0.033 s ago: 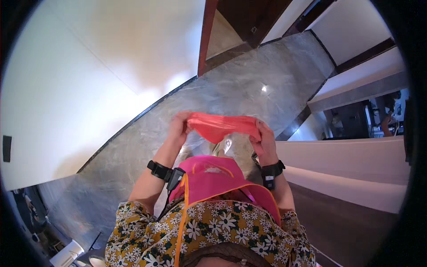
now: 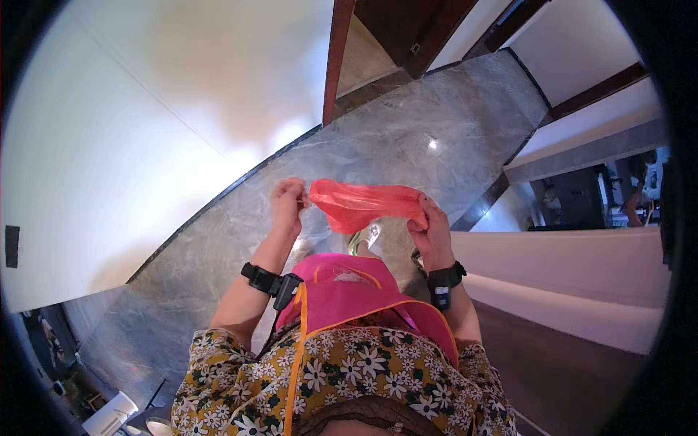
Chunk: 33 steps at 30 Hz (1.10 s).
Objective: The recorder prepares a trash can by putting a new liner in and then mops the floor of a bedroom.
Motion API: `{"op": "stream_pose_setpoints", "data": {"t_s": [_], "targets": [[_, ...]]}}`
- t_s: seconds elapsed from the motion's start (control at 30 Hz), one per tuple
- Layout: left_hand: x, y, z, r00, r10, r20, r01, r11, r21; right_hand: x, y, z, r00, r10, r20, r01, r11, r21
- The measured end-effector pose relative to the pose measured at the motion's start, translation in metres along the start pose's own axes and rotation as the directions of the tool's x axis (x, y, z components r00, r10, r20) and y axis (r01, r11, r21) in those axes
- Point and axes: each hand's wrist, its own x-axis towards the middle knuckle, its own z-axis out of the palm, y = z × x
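Observation:
A thin, glossy red plastic bag stretches sideways in front of me, above the floor. Its right end is gripped between the thumb and fingers of my right hand. My left hand is just off the bag's left end, a small gap between them. Its fingers are curled and pressed together; whether anything thin sits in the pinch cannot be made out. Below the bag hangs the pink apron with orange edging that I wear.
A white wall runs along the left, meeting the grey marbled floor. A brown doorway lies ahead. On the right is a low white partition. A white bin-like container stands at the lower left.
My left hand has come away from the bag's left end and moved slightly left. The bag's left end has bunched a little. My right hand keeps its grip.

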Motion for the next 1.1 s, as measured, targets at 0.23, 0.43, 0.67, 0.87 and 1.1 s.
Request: {"op": "stream_pose_setpoints", "data": {"t_s": [0.23, 0.43, 0.67, 0.87, 1.1], "targets": [[0.005, 0.034, 0.160, 0.583, 0.652, 0.485, -0.753, 0.209, 0.623, 0.074, -0.051, 0.007, 0.984, 0.180, -0.014, -0.177, 0.976, 0.129], [0.087, 0.038, 0.200, 0.925, 0.229, 0.305, -0.378, 0.653, 0.656, 0.139, -0.123, -0.036, 0.952, 0.258, 0.165, -0.290, 0.933, 0.215], [0.108, 0.072, 0.261, 0.900, -0.194, 0.390, 0.095, 0.961, 0.259, 0.179, -0.186, -0.009, 0.836, -0.487, 0.251, 0.543, 0.672, -0.504], [0.126, 0.094, 0.307, 0.771, -0.251, 0.585, -0.034, 0.902, 0.431, 0.209, -0.213, -0.032, 0.731, -0.234, 0.641, 0.675, 0.386, -0.629], [0.143, 0.117, 0.295, 0.785, -0.225, 0.577, -0.487, 0.351, 0.800, 0.183, -0.259, -0.047, 0.796, -0.503, 0.338, 0.604, 0.621, -0.499]]}}
